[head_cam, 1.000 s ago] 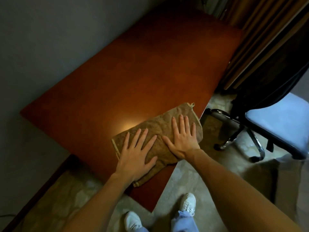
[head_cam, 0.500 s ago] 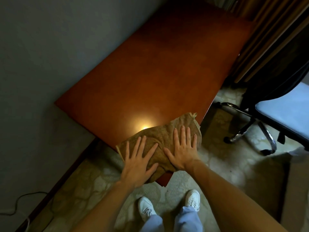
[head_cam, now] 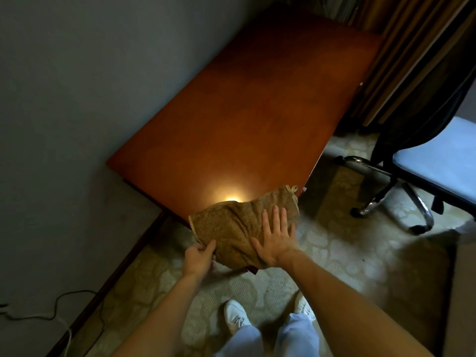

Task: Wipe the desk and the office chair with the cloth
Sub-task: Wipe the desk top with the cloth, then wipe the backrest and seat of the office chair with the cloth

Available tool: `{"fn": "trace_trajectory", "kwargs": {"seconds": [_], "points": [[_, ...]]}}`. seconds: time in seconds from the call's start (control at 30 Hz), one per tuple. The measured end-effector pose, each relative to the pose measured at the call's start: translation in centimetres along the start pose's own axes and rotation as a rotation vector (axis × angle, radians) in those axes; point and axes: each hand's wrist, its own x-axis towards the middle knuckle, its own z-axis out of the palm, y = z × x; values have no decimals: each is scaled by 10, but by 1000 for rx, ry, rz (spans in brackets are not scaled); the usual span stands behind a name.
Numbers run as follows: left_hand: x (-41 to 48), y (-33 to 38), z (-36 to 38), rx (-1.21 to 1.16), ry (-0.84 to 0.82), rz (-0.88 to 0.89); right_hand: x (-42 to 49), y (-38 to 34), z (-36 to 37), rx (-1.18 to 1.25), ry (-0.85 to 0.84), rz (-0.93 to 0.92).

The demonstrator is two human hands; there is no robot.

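Observation:
A brown cloth [head_cam: 237, 225] lies over the near corner of the reddish wooden desk [head_cam: 257, 112] and hangs past its edge. My right hand [head_cam: 275, 239] presses flat on the cloth's right part, fingers straight and spread. My left hand [head_cam: 199, 257] grips the cloth's lower left edge from below, thumb on top. The office chair [head_cam: 443, 163], with a pale blue seat and a black backrest, stands to the right of the desk, apart from both hands.
A grey wall [head_cam: 90, 86] runs along the desk's left side. Curtains [head_cam: 401, 47] hang behind the chair. The chair's chrome base [head_cam: 381, 199] spreads over the patterned floor [head_cam: 334, 253]. A cable [head_cam: 51, 310] lies at lower left. My shoes [head_cam: 235, 315] stand just below the desk corner.
The cloth has slid back to the desk's near corner and now overhangs it. My left hand left the top of the cloth and took hold of its lower edge. My right hand stays flat.

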Motion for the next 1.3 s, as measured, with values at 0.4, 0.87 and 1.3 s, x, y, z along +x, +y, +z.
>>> {"fn": "trace_trajectory", "kwargs": {"seconds": [0.4,0.87,1.3], "points": [[-3,16,-1,-146,-112,-58,-11,10,-33,19,-199,-82],[-59,129,10,282,-318,307,-30,10,-86,349,-202,-62],[-142,244,139,508,-446,700,-82,107,-146,1312,-11,95]]}}
